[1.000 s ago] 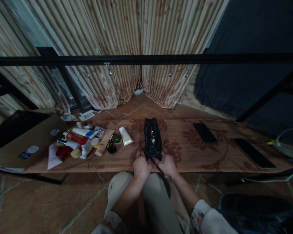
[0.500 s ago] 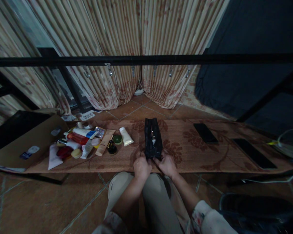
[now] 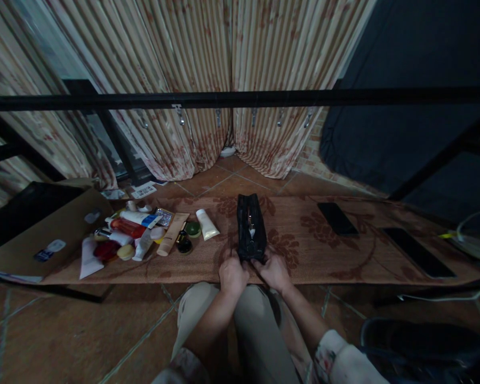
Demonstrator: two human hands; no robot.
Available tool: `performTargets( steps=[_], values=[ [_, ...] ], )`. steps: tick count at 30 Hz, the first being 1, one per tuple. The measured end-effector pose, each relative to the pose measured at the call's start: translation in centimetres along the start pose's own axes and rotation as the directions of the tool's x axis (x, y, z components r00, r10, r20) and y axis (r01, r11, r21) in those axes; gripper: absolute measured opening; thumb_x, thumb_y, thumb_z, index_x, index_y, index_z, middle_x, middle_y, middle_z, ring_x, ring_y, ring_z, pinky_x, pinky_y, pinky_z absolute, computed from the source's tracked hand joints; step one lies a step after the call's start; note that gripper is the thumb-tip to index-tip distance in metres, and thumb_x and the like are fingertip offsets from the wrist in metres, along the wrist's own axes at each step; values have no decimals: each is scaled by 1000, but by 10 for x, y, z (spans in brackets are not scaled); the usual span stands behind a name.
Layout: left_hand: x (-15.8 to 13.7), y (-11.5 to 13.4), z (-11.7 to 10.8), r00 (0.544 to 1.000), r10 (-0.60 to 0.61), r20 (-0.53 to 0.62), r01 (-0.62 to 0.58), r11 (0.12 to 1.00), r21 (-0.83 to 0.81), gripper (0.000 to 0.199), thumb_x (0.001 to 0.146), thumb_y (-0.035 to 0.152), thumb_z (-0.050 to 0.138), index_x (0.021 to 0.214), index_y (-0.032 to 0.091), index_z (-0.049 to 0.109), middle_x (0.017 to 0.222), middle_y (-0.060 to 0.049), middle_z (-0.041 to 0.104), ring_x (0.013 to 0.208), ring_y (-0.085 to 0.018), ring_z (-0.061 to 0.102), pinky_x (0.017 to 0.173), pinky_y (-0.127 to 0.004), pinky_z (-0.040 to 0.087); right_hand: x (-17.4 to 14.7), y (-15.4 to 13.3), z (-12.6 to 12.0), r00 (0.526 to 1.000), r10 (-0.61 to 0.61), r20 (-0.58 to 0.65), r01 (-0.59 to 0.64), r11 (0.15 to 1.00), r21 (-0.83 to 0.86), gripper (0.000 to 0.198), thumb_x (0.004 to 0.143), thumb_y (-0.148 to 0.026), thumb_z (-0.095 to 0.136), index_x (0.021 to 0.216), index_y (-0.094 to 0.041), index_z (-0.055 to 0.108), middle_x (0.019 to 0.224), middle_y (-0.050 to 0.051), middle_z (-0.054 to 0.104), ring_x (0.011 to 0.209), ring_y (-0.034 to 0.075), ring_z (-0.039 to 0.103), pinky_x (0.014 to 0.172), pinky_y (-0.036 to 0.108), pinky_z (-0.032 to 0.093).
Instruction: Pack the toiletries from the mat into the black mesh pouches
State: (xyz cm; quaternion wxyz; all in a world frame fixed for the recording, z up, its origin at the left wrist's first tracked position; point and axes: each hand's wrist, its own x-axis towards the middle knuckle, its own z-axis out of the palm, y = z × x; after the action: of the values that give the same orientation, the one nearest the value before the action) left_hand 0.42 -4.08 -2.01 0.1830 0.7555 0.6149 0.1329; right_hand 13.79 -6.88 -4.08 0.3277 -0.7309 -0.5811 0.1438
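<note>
A black pouch (image 3: 245,242) stands on the patterned cloth in front of me, its top parted. Inside it shows a slim item with a pale tip (image 3: 252,230), perhaps a brush. My left hand (image 3: 232,274) grips the pouch's near left corner with curled fingers. At the near right corner, my right hand (image 3: 272,271) pinches the same pouch. Left of the pouch lies a white tube (image 3: 207,224). Beyond that are a green-lidded jar (image 3: 192,229), a small black bottle (image 3: 183,244) and a beige tube (image 3: 172,234).
A heap of cosmetics, with a red bottle (image 3: 127,228) among them, lies beside a cardboard box (image 3: 64,234) at the left. Two dark phone-like slabs (image 3: 338,218) rest on the cloth (image 3: 288,213) at the right, near a pale cable (image 3: 456,296). A black bar (image 3: 240,100) crosses behind.
</note>
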Motion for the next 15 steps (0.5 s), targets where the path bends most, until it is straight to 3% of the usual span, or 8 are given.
performTargets(
  steps=[15],
  values=[
    [1, 0, 1, 1000, -19, 24, 19, 1000, 8, 30, 81, 24, 48, 109, 13, 51, 111, -13, 58, 91, -20, 63, 76, -27, 45, 0, 0, 1, 1000, -7, 5, 7, 1000, 12, 22, 73, -33, 58, 91, -21, 61, 87, 3, 62, 74, 16, 59, 66, 26, 41]
  ],
)
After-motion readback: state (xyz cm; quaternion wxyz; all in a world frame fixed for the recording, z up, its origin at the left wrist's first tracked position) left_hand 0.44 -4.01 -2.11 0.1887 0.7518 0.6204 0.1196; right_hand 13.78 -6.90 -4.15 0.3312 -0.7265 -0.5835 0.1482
